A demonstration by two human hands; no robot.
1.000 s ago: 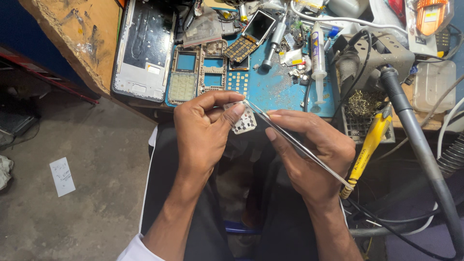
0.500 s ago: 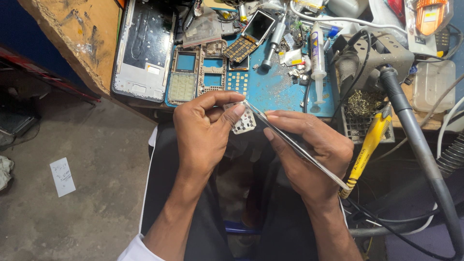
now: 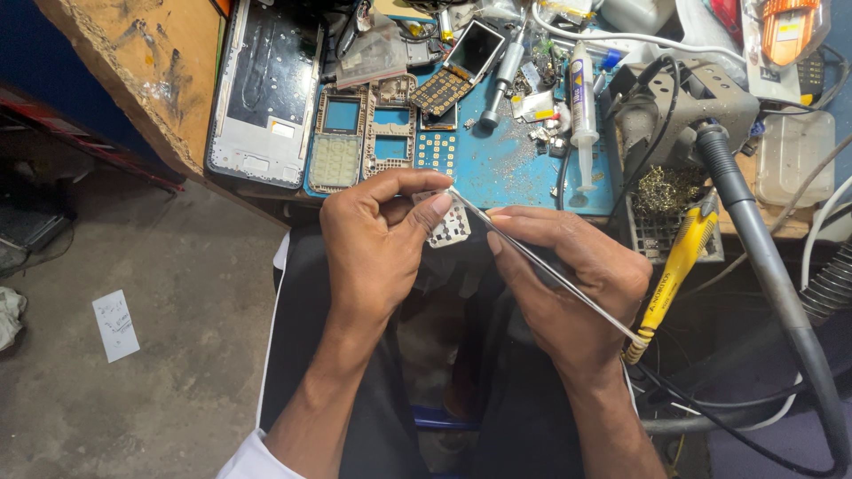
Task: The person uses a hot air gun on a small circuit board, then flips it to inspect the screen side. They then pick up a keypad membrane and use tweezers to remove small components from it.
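Head view, looking down: beyond both hands lies a blue work mat (image 3: pixel 497 164) crowded with parts. Far to the right of the right hand, a thick grey hose (image 3: pixel 763 257) runs down from a grey station (image 3: pixel 701 98). Beyond the left hand and to its left lies a large white phone frame (image 3: pixel 266 98). Just right of the right hand hangs a yellow-handled tool (image 3: pixel 679 262). Beyond the right hand a white syringe (image 3: pixel 582 106) rests on the mat. The left hand (image 3: pixel 373 248) is closed, pinching a small perforated keypad piece (image 3: pixel 448 222) between thumb and fingertips, above the lap. The right hand (image 3: pixel 568 284) is closed around thin metal tweezers (image 3: pixel 541 262), whose tip meets the keypad piece at its upper edge.
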